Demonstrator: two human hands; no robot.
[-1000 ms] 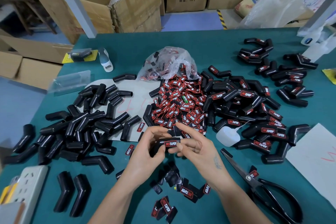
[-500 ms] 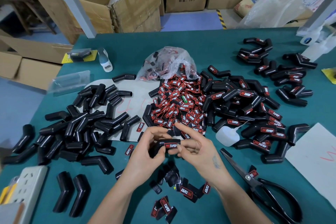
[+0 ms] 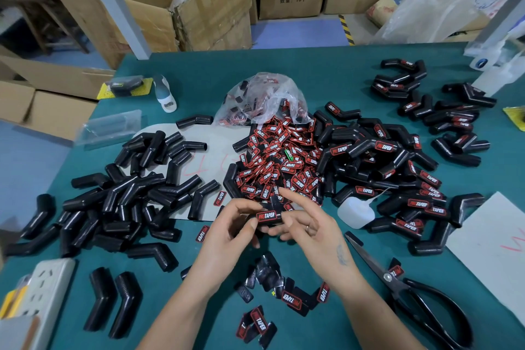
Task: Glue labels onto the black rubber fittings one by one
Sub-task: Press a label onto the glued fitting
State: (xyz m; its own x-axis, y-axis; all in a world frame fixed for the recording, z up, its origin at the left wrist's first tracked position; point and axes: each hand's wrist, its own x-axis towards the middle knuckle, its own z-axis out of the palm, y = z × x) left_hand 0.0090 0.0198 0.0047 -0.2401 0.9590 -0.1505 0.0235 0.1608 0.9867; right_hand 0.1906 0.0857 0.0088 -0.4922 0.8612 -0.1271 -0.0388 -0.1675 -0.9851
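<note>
My left hand [image 3: 230, 231] and my right hand [image 3: 308, 229] together hold one black rubber fitting [image 3: 268, 217] with a red-and-black label on its upper face, above the teal table [image 3: 312, 77]. My right fingertips pinch its right end, with the index finger raised. A heap of loose red labels [image 3: 281, 162] lies just beyond my hands. Unlabelled fittings [image 3: 127, 193] are piled to the left, and labelled fittings [image 3: 397, 179] lie to the right. A small white glue bottle [image 3: 355, 212] lies right of my right hand.
Black scissors [image 3: 412, 290] lie at the near right, beside white card [image 3: 494, 247]. Loose labels and backings [image 3: 272, 293] sit between my forearms. A power strip [image 3: 42, 287] is at the near left. A crumpled clear bag [image 3: 267, 99] sits behind the labels; cardboard boxes [image 3: 199, 8] stand past the table.
The fitting has turned slightly in my hands and my left thumb has shifted along it. My right index finger has lifted off the label.
</note>
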